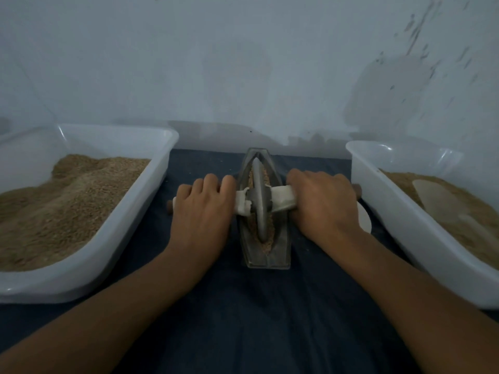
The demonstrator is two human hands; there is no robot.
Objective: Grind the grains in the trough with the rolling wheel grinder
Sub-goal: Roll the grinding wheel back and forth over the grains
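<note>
A narrow boat-shaped metal trough [280, 252] lies lengthways on the dark cloth in the middle. Tan grains [251, 225] fill its groove. The grey rolling wheel [259, 195] stands on edge in the groove, about mid-length. Its axle handle [280, 202], wrapped in pale tape, runs crosswise over the trough. My left hand [201, 209] grips the handle's left side, fingers curled over it. My right hand [322, 202] grips the right side the same way. The handle's wooden ends poke out past both hands.
A white plastic tub [113, 238] heaped with tan grain stands at the left. Another white tub [399, 220] at the right holds finer grain and a pale scoop [437, 197]. A white lid-like disc [364, 220] lies between my right hand and that tub. A wall rises close behind.
</note>
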